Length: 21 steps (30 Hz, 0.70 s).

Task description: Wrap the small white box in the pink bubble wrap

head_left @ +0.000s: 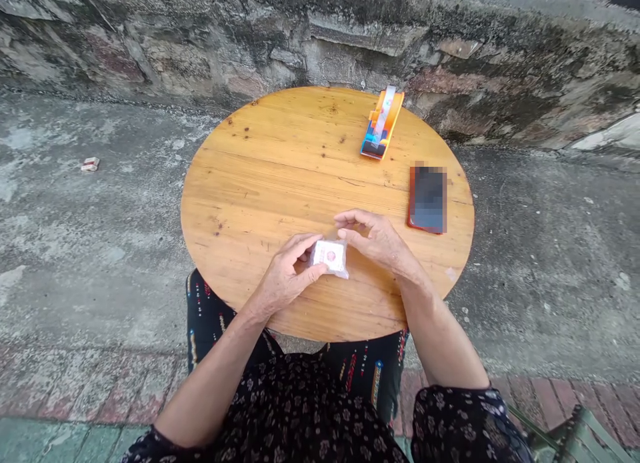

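Note:
A small white packet (330,256) with a reddish print, in clear plastic wrap, is at the near middle of the round wooden table. My left hand (290,269) grips its left side, thumb on top and fingers behind the far edge. Just beyond the packet's right corner is my right hand (377,243), its fingers curved and apart from the thumb, with nothing visible between them. Whether a right fingertip brushes the wrap is hard to see.
An orange and blue tape dispenser (383,123) stands at the table's far right. Nearer lies a dark phone (427,199) with a red edge, partly pixelated. Behind the table (280,163) rises a stone wall (250,43). A small crumpled pack (91,164) lies on the concrete.

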### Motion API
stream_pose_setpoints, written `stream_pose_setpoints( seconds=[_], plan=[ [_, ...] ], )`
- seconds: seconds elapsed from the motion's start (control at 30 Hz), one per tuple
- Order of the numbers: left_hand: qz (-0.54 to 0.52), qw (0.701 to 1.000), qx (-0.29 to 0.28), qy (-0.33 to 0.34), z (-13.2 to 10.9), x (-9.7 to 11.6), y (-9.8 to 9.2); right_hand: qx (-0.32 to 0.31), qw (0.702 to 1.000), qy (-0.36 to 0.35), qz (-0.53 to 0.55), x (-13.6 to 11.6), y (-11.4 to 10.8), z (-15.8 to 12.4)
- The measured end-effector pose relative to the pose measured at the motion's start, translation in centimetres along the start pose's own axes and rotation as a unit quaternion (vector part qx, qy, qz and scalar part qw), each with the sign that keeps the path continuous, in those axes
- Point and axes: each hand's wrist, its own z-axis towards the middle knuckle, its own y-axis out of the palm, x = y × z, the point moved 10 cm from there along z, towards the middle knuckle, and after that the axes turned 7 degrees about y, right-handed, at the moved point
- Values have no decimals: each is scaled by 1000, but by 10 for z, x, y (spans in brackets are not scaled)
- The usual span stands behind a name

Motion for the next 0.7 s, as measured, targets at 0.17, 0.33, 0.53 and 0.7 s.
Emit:
stream_pose_setpoints(
  seconds=[0.17, 0.33, 0.53, 0.7],
  plan=[
    [-2, 1000, 0, 16, 1, 3, 0, -5, 1000, 6, 6, 3, 7, 2],
    [8, 1000, 0, 17, 2, 4, 0, 19, 1000, -1, -5, 1, 7, 3],
    [14, 1000, 3, 4, 3, 3, 2, 16, 999, 9, 28, -3, 8, 4],
    [17, 1000, -6, 6, 5, 5, 5, -5, 998, 20, 53, -2, 10, 4]
  ],
)
